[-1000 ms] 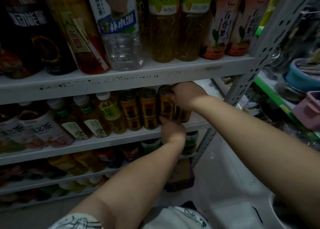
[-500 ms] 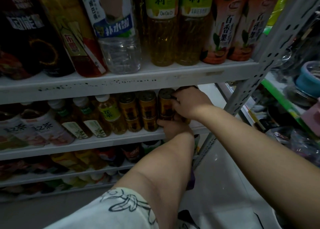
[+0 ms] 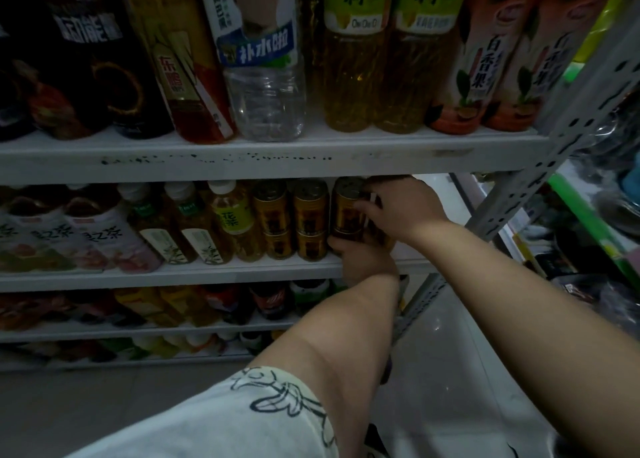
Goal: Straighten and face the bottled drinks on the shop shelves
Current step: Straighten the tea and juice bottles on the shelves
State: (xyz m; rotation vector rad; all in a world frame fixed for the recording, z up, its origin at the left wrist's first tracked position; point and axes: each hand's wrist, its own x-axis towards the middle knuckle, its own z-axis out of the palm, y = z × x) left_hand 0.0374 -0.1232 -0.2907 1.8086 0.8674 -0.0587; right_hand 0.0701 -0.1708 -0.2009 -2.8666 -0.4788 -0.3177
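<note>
Head camera, looking down at the drinks rack, and both hands are in at the right end of the middle shelf (image 3: 207, 273). The right hand (image 3: 403, 211) is clamped on the top can (image 3: 346, 211) of the end stack (image 3: 348, 230), thumb across the gold front, fingers over the back near the lid. The left hand (image 3: 367, 262) comes up from below the shelf edge and curls round the foot of that same stack, covering the lower can. The stack stands upright, just beside two more gold can stacks (image 3: 291, 222) to its left, each two high. Further left stand green-label tea bottles (image 3: 230, 220) with white caps, then pink-label bottles (image 3: 100, 236). On the upper shelf (image 3: 277, 158), a clear water bottle (image 3: 266, 101) sits beside two jasmine tea bottles (image 3: 381, 76), labels facing out. The perforated grey upright (image 3: 554, 139) frames the right side.
</note>
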